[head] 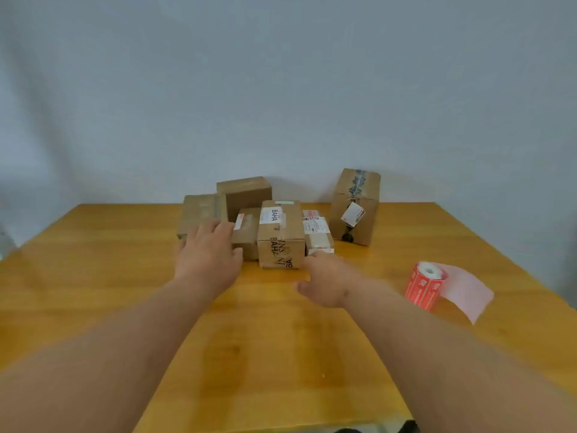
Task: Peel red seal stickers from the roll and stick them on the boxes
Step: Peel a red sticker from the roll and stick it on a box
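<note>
Bare table [265,354] fronts clustered boxes [281,235].

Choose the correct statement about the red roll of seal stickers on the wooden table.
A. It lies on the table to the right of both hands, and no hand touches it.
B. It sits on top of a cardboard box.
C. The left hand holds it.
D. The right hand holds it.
A: the red roll of seal stickers lies on the wooden table, clear of the left hand and right hand.

A red sticker roll [426,284] is lying on its side at the right, a pale strip [465,290] trailing loose. Brown cardboard boxes [281,234] are sitting clustered farther back, one taller taped box [356,207] standing apart.
</note>
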`<action>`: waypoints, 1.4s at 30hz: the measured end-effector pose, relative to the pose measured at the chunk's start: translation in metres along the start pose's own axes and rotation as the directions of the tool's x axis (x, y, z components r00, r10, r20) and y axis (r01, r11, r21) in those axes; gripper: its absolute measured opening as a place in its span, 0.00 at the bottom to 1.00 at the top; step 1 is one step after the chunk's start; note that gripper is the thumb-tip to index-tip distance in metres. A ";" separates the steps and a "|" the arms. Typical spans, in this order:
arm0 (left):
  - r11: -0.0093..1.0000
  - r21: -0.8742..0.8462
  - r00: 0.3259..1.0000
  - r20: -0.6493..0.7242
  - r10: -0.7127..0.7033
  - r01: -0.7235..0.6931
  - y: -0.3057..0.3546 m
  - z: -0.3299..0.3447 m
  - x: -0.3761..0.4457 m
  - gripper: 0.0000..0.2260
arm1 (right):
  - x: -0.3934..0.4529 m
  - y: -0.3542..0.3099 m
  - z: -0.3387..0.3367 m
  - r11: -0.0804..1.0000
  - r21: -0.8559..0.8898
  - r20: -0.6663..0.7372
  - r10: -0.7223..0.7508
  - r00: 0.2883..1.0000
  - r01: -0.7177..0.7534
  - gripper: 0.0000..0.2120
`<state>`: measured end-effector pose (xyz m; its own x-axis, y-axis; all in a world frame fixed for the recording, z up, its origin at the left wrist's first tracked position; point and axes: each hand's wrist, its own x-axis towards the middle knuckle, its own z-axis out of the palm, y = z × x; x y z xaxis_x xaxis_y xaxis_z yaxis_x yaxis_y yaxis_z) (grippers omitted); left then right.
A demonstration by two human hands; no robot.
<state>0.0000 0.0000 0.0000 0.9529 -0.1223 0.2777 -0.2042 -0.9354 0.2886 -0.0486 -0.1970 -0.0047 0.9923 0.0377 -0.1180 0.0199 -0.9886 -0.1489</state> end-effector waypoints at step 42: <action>0.386 -0.701 0.757 0.654 0.010 0.600 -0.072 -0.038 -0.077 0.28 | -0.042 -0.065 -0.002 0.387 0.922 -0.003 0.086 0.996 -0.031 0.29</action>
<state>-0.0674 0.0897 -0.0075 0.8656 -0.3191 -0.3859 0.3356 -0.2023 0.9200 -0.0910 -0.1347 0.0119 0.9906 -0.0480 -0.1278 -0.1358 -0.2494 -0.9588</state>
